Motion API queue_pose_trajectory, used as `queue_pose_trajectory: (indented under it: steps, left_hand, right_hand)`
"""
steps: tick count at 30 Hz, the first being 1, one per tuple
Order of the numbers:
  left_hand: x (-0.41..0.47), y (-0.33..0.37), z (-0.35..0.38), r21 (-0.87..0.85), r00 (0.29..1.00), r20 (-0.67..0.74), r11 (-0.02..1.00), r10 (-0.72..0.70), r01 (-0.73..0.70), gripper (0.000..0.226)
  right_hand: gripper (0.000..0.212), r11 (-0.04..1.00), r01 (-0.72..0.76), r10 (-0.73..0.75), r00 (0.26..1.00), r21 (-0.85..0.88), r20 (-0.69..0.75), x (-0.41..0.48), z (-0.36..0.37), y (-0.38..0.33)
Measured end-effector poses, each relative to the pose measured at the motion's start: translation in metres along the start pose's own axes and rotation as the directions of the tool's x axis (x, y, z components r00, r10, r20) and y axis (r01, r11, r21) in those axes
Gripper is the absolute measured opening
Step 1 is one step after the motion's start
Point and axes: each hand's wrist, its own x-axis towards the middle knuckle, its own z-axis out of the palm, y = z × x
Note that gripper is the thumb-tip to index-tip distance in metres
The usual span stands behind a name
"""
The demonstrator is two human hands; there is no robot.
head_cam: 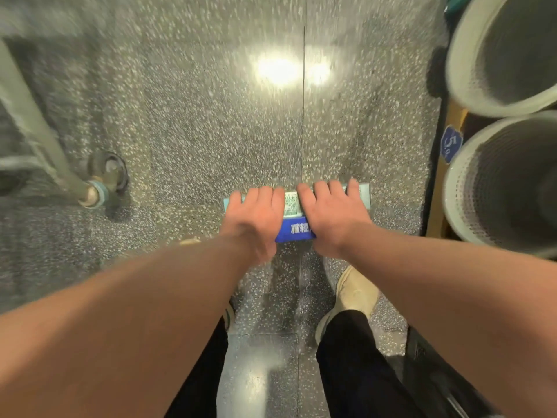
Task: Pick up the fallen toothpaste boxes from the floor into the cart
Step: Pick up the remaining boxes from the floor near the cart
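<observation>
Speckled grey terrazzo floor bears light- and dark-blue cardboard toothpaste boxes, long axis left-right. The left hand and right hand clamp them side by side, fingers together over the far edge. The grey metal cart stands to the left.

Both forearms are bare from the wrists down to the picture's lower corners, and so are the left hand and the right hand. The legs wear black trousers of plain, matt cloth. The right shoe is pale beige with a soft rounded toe and a lighter sole rim along its side. Of the left shoe only a sliver shows beside the forearm: a whitish sole edge with a darker band on it.
</observation>
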Motion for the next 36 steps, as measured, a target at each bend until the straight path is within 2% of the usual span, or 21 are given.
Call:
queue_pose_trajectory:
  steps: [4, 9, 14, 19, 23, 28, 31, 36]
  left_hand:
    - [-0.059, -0.02, -0.109, -0.01, 0.998, -0.032, 0.998, 0.06, -0.06, 0.079]
    - [-0.153, -0.05, -0.314, 0.107, 0.98, -0.168, 0.99, 0.108, -0.091, 0.069]
    - [-0.283, -0.057, -0.516, 0.16, 0.941, -0.334, 0.987, 0.055, -0.001, 0.066]
    - [-0.398, -0.066, -0.645, 0.202, 0.861, -0.508, 0.97, -0.014, 0.135, 0.059]
    - [-0.473, -0.089, -0.711, 0.251, 0.802, -0.596, 0.937, -0.048, 0.243, 0.059]
    - [-0.537, -0.149, -0.735, 0.19, 0.744, -0.655, 0.923, -0.135, 0.335, 0.065]
    - [-0.559, -0.204, -0.733, 0.146, 0.737, -0.657, 0.932, -0.16, 0.332, 0.067]
    - [-0.57, -0.314, -0.727, 0.128, 0.79, -0.587, 0.944, -0.176, 0.305, 0.066]
  right_hand:
    - [0.105, 0.999, 0.022, -0.022, 0.999, -0.032, -0.027, -0.065, -0.108, -0.005]
    - [0.098, 0.999, -0.026, 0.022, 0.989, -0.025, -0.149, -0.176, -0.297, -0.009]
    - [0.072, 0.998, -0.016, -0.009, 0.935, -0.067, -0.354, -0.313, -0.493, -0.015]
    - [0.063, 0.987, 0.024, -0.109, 0.832, -0.161, -0.543, -0.416, -0.623, -0.037]
    - [0.053, 0.983, 0.062, -0.163, 0.743, -0.175, -0.65, -0.463, -0.693, -0.072]
    - [0.054, 0.948, 0.114, -0.294, 0.673, -0.297, -0.679, -0.476, -0.759, -0.136]
    - [0.055, 0.931, 0.14, -0.341, 0.664, -0.337, -0.665, -0.461, -0.786, -0.185]
    - [0.059, 0.935, 0.19, -0.342, 0.707, -0.3, -0.619, -0.407, -0.818, -0.268]
